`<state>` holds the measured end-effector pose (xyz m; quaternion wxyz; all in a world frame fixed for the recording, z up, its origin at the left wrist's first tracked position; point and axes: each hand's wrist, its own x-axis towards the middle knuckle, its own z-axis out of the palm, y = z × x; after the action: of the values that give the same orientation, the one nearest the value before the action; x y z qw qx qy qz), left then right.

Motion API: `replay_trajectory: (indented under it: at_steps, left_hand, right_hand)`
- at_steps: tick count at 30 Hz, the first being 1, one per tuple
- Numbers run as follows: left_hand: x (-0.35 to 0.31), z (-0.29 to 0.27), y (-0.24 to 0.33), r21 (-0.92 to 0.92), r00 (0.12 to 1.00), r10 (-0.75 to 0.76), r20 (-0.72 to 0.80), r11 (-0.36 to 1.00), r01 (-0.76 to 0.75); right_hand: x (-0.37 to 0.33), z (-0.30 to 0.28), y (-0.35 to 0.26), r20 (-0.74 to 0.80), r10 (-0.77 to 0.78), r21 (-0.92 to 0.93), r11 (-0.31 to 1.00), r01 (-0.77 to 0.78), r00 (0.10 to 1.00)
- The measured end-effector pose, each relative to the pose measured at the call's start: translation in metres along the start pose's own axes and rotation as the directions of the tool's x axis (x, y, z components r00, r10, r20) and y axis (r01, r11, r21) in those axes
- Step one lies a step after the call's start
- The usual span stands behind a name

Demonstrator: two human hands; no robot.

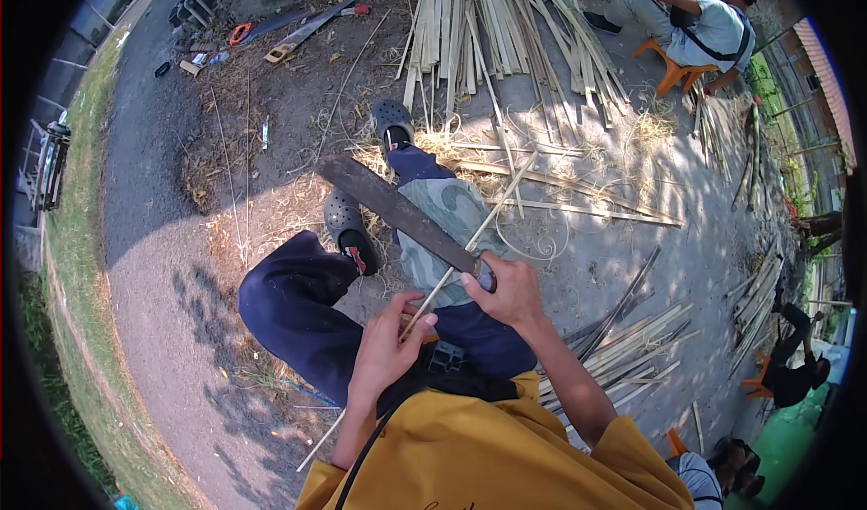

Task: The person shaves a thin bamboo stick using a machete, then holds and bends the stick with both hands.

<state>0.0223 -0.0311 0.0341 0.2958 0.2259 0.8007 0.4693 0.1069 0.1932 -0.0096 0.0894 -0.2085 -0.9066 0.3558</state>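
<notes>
My right hand [508,292] grips the short handle of a machete [393,205], its broad dark blade pointing away to the far left above my lap. A thin pale bamboo strip [503,198] slants under the blade close to the handle. My left hand [394,340] pinches that strip nearer my body, and its tail runs down past my left forearm. Beneath the blade a camouflage cloth [429,259] covers part of my right leg. Whether the cutting edge touches the strip, I cannot tell.
A large heap of split bamboo strips [470,36] lies ahead, with curly shavings [442,149] around my shoes. More strips [632,352] lie at my right. Saws [312,30] rest at the far left. A person on an orange stool [677,68] sits far right; others sit near right.
</notes>
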Motion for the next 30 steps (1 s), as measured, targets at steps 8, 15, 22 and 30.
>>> replay_trajectory:
  at_steps: [8,15,22,30]
  left_hand:
    - [0.031,0.020,0.005,0.112,0.999,-0.028,0.043,0.993,0.023]
    - [0.041,0.043,0.007,-0.118,0.988,-0.034,-0.154,0.993,0.016]
    - [0.009,0.032,0.011,-0.003,0.983,-0.090,-0.159,0.996,0.091]
    - [0.009,0.030,0.008,-0.031,0.985,-0.098,-0.140,0.995,0.095]
  right_hand:
    - [-0.002,-0.001,0.000,0.009,0.017,0.006,1.000,-0.017,1.000]
    - [0.001,-0.006,-0.006,0.057,-0.034,-0.046,0.998,0.037,0.998]
    - [0.003,-0.005,-0.004,0.030,0.005,-0.013,1.000,-0.005,1.000]
    - [0.004,-0.006,-0.003,0.064,-0.015,-0.084,0.996,0.020,0.998]
